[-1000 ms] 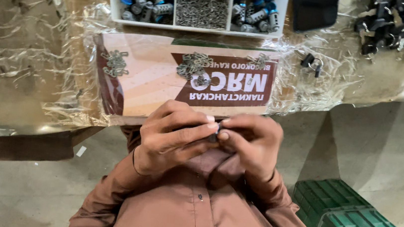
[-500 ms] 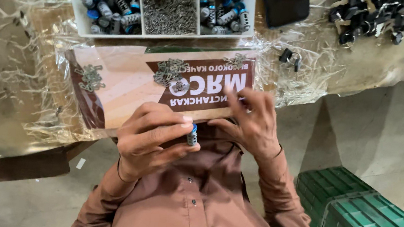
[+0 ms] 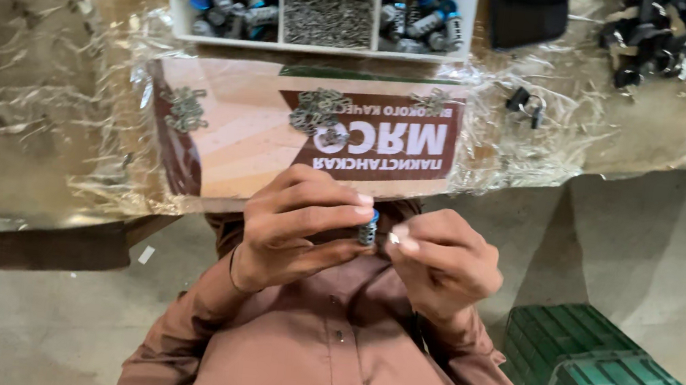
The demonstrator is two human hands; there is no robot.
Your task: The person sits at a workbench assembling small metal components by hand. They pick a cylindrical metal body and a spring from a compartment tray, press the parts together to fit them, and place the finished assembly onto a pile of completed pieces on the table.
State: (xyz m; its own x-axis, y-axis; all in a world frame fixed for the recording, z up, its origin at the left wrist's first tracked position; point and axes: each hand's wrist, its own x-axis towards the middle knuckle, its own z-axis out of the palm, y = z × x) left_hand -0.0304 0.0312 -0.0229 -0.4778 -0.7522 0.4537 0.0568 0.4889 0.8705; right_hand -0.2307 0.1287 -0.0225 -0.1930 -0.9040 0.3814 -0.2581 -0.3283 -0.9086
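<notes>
While the hands were pressed together a second ago with nothing visible between them, they now stand slightly apart in front of the brown shirt (image 3: 325, 360), and a small grey cylindrical part with a blue cap (image 3: 368, 228) shows at the fingertips. The left hand (image 3: 297, 226) has its fingers curled, thumb and forefinger closed on that part, holding it upright just below the table edge. The right hand (image 3: 442, 262) is loosely curled beside it, its thumb and forefinger pinched on a tiny metal piece (image 3: 394, 239) close to the part but not touching it. That suggests fitting is under way rather than finished. Beyond lie a white divided tray (image 3: 177, 5) of similar blue-capped parts, loose metal clips (image 3: 317, 112) on printed cardboard (image 3: 230, 134) under plastic film, and green crates (image 3: 612, 382) on the floor.
</notes>
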